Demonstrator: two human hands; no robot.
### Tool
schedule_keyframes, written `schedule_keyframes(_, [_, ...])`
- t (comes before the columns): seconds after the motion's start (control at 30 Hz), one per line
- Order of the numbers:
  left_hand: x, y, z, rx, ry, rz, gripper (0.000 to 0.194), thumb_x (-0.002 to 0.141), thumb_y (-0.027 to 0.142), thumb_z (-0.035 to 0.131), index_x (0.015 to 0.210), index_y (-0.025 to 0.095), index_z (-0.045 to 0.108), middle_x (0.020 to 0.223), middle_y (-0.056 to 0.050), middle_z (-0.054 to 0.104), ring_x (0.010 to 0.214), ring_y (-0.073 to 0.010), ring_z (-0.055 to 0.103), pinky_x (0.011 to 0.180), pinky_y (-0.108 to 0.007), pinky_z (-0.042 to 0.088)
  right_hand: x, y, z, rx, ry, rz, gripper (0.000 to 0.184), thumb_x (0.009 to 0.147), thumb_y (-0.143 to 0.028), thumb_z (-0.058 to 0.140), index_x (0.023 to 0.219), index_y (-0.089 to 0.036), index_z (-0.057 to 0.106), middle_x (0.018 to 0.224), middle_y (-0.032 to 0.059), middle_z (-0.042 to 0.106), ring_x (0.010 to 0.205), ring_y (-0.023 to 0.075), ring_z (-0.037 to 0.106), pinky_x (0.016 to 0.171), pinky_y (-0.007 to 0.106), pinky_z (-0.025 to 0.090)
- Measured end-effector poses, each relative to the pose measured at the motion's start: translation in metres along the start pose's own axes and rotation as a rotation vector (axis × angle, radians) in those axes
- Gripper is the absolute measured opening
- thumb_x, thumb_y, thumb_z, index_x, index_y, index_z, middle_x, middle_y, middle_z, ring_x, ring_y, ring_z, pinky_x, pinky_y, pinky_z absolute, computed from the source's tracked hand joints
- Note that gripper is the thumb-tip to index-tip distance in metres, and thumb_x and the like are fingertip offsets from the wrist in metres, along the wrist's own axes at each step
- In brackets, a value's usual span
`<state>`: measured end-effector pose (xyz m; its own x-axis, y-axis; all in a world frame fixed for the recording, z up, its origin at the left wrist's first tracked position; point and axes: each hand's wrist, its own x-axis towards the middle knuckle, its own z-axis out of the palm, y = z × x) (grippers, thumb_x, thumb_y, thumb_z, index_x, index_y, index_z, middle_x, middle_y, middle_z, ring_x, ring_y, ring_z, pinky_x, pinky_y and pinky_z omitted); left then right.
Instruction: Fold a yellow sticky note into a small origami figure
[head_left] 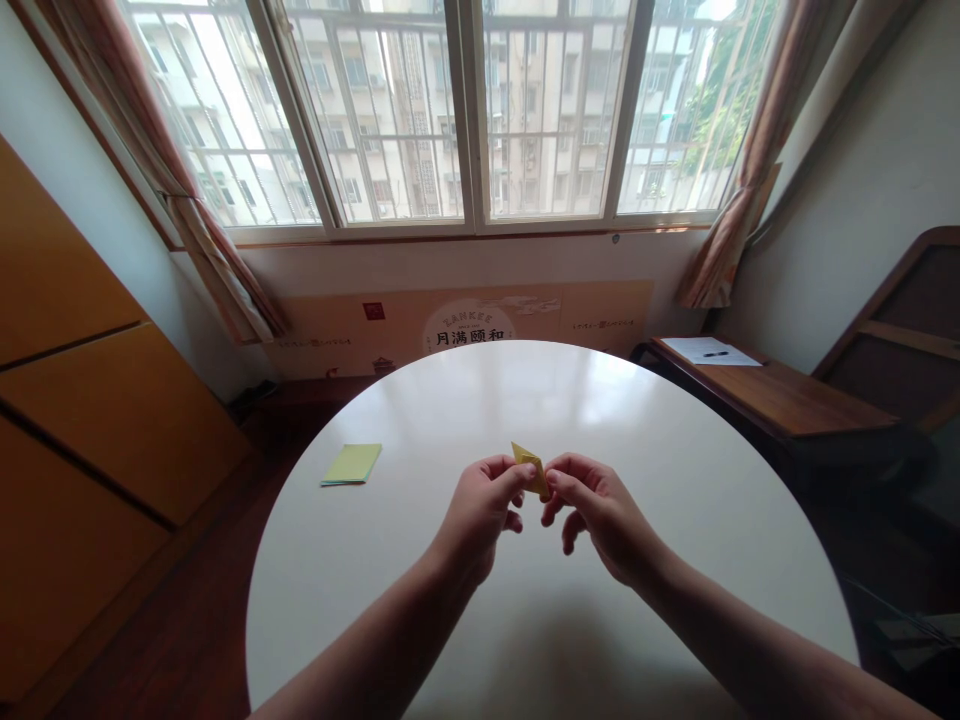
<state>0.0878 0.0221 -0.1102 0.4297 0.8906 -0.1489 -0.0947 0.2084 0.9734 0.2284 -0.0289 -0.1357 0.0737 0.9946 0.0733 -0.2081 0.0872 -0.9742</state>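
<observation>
A small piece of folded yellow paper (534, 466) is held up above the white round table, one pointed corner tipped toward the upper left. My left hand (486, 505) pinches its left side between thumb and forefinger. On the other side, my right hand (592, 500) grips the paper's right edge with thumb and forefinger, its other fingers curled loosely below. Parts of the folds are hidden behind the fingertips. To the left on the table lies a stack of square paper sheets (352, 464), yellow-green on top with a bluish layer beneath.
The round white table (337, 600) spreads under both forearms. Behind it are a printed cardboard panel (345, 320) and a barred window (472, 120). At right stands a wooden bench (817, 395) bearing a paper sheet (697, 350) with a dark pen; wooden cabinets (67, 420) are at left.
</observation>
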Motion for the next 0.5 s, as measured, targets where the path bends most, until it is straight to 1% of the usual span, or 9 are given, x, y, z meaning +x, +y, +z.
schedule_keyframes(0.13, [-0.0013, -0.0004, 0.0002, -0.007, -0.015, -0.003, 0.018, 0.069, 0.030, 0.069, 0.070, 0.013, 0.063, 0.064, -0.001, 0.054, 0.059, -0.0101, 0.040, 0.044, -0.018, 0.032, 0.0011, 0.0025, -0.0001, -0.027, -0.008, -0.003, 0.021, 0.083, -0.037, 0.068, 0.081, -0.017, 0.063, 0.076, 0.0027, 0.063, 0.060, 0.0154, 0.063, 0.034, 0.017, 0.043])
schedule_keyframes(0.23, [0.0004, -0.0027, -0.0010, 0.025, -0.029, 0.007, 0.018, 0.069, 0.030, 0.069, 0.071, 0.013, 0.064, 0.067, -0.002, 0.055, 0.062, -0.0114, 0.043, 0.044, -0.018, 0.034, 0.0026, 0.0042, -0.0005, -0.040, 0.014, -0.020, 0.021, 0.083, -0.035, 0.068, 0.075, -0.017, 0.058, 0.067, 0.0007, 0.062, 0.057, 0.0150, 0.062, 0.034, 0.017, 0.043])
schedule_keyframes(0.33, [0.0040, -0.0049, -0.0027, 0.051, -0.040, 0.036, 0.019, 0.069, 0.032, 0.071, 0.072, 0.014, 0.065, 0.067, -0.002, 0.056, 0.063, -0.0127, 0.046, 0.044, -0.018, 0.035, 0.0035, 0.0052, -0.0004, -0.068, 0.034, -0.037, 0.025, 0.083, -0.035, 0.067, 0.070, -0.019, 0.053, 0.058, -0.0014, 0.060, 0.052, 0.0146, 0.060, 0.033, 0.017, 0.042])
schedule_keyframes(0.5, [0.0061, -0.0069, -0.0022, 0.066, -0.031, 0.075, 0.020, 0.068, 0.032, 0.071, 0.068, 0.013, 0.065, 0.063, -0.002, 0.054, 0.058, -0.0115, 0.045, 0.043, -0.019, 0.034, 0.0022, 0.0040, 0.0010, -0.147, 0.055, -0.047, 0.028, 0.083, -0.037, 0.066, 0.069, -0.020, 0.050, 0.052, -0.0018, 0.060, 0.046, 0.0131, 0.057, 0.032, 0.017, 0.039])
